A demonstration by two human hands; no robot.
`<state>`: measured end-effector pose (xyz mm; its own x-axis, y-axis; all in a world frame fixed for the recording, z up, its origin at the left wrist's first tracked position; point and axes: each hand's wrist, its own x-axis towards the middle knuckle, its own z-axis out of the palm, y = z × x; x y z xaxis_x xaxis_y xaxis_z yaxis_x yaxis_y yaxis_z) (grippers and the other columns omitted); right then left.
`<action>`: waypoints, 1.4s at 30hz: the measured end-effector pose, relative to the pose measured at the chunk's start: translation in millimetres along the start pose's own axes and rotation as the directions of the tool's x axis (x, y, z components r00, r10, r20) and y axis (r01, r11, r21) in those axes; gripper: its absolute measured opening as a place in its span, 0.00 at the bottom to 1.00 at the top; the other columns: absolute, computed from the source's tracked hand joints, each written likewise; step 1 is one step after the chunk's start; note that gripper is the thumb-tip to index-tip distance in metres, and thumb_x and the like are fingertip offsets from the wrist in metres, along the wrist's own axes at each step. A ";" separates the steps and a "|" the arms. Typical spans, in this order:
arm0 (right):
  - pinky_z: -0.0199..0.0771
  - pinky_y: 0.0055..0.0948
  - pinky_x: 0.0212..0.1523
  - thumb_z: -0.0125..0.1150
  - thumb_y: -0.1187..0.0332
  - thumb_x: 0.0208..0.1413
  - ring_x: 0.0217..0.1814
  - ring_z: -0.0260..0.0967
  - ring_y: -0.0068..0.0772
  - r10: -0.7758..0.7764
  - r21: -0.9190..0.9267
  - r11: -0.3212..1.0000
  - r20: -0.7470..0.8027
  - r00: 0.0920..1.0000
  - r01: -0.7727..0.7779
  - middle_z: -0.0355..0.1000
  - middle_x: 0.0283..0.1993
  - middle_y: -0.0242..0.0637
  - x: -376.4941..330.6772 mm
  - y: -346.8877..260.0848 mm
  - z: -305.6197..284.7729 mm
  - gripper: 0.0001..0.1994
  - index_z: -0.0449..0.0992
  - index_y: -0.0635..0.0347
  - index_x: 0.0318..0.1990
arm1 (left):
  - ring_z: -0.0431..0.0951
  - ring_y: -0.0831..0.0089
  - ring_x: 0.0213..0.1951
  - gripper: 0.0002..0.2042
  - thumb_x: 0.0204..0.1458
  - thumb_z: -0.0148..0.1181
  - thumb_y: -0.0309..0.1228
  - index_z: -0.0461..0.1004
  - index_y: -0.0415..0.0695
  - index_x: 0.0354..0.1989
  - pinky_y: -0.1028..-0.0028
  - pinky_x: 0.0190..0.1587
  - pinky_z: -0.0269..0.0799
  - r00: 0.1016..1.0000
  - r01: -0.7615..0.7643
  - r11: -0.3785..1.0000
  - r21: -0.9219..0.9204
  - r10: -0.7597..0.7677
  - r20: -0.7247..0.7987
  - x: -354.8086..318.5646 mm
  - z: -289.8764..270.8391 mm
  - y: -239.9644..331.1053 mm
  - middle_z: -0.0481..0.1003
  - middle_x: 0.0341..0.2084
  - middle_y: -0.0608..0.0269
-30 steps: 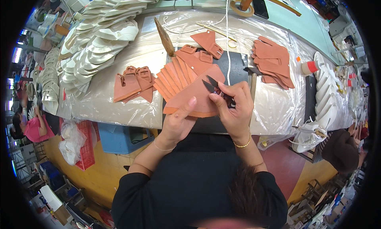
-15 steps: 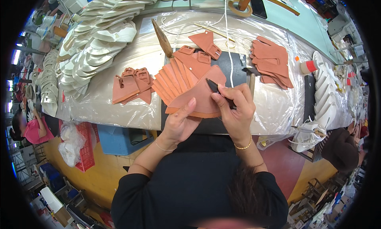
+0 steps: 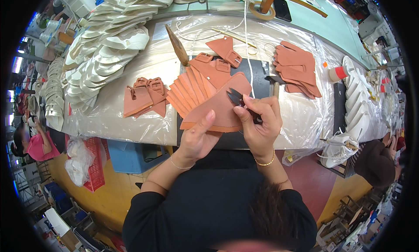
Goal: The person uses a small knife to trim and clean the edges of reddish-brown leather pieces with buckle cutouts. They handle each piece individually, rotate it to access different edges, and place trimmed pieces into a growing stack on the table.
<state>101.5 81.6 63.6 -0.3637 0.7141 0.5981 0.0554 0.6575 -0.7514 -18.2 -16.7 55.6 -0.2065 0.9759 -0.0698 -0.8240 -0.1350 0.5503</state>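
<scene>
My left hand (image 3: 197,137) grips a curved reddish-brown leather piece (image 3: 217,104) at its lower left, with the thumb on top and the fingers underneath. In my right hand (image 3: 263,125) is a pair of small black thread snips (image 3: 235,98), its two blade tips parted over the piece's upper right. Just behind lies a fanned stack of matching leather pieces (image 3: 185,90), edges overlapping. Beyond it rest leather pieces with covered buckles (image 3: 223,66). Another small pile of buckled pieces (image 3: 144,97) lies to the left.
Slotted leather pieces (image 3: 297,67) are piled at the right, near a dark-bladed knife (image 3: 276,81). A pointed wooden tool (image 3: 176,46) stands tilted behind the stack. White shoe parts (image 3: 107,55) heap up at far left. A white cord (image 3: 247,46) crosses the plastic-covered table (image 3: 100,121).
The snips' blades have spread apart, where before they looked closed together. The leather piece has shifted and turned slightly in my left hand.
</scene>
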 end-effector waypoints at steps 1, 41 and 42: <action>0.70 0.23 0.27 0.72 0.74 0.45 0.28 0.69 0.26 -0.002 -0.002 1.000 0.000 1.000 0.002 0.70 0.31 0.36 0.3 -0.5 0.6 0.12 0.79 0.64 0.38 | 0.60 0.62 0.65 0.24 0.63 0.46 0.35 0.53 0.40 0.66 0.58 0.67 0.53 1.000 -0.002 1.000 0.011 0.002 -0.005 -1.0 0.0 -0.2 0.61 0.62 0.56; 0.71 0.21 0.29 0.72 0.73 0.46 0.31 0.68 0.25 0.115 -0.060 0.993 0.165 0.980 -0.106 0.66 0.37 0.36 -6.5 4.9 -4.5 0.16 0.76 0.61 0.43 | 0.71 0.70 0.54 0.26 0.55 0.59 0.21 0.58 0.33 0.62 0.71 0.57 0.67 0.962 -0.081 0.943 0.323 0.159 -0.223 0.4 0.4 3.9 0.68 0.54 0.53; 0.71 0.21 0.29 0.72 0.73 0.45 0.31 0.68 0.25 0.102 -0.053 0.994 0.159 0.982 -0.095 0.66 0.36 0.36 -7.5 5.2 -3.9 0.16 0.76 0.61 0.43 | 0.71 0.70 0.54 0.26 0.55 0.59 0.21 0.59 0.33 0.62 0.72 0.57 0.68 0.961 -0.103 0.927 0.361 0.187 -0.206 -0.3 0.4 3.0 0.68 0.54 0.54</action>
<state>108.2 80.5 56.4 -0.4989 0.7303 0.4667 0.1388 0.5989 -0.7887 -20.4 -17.4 57.6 -0.4607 0.8772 -0.1354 -0.5519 -0.1636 0.8177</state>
